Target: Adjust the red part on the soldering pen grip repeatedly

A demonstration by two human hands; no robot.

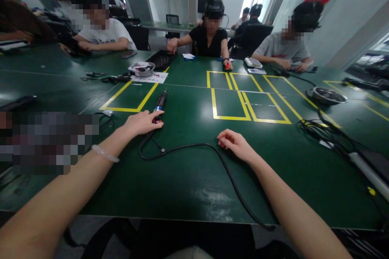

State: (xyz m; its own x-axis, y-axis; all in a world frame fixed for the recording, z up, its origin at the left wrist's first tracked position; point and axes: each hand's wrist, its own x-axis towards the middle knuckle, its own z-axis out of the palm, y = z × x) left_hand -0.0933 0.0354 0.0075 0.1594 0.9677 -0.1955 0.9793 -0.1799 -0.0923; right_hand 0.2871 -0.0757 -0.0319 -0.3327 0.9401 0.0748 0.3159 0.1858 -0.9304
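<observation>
An electric screwdriver lies on the green table left of the middle, its bit pointing away from me. My left hand is closed over the rear part of its body, with fingers reaching across it. From the tool's back end a black cable curves over the table and runs down to the near edge. My right hand rests on the tabletop to the right of that cable. Its fingers are curled in loosely, and I see nothing in them.
Yellow tape rectangles mark the table. Beyond the screwdriver stand a round bowl-like container and a black tray. Coiled cables and a round metal part lie at right. Several people sit along the far side.
</observation>
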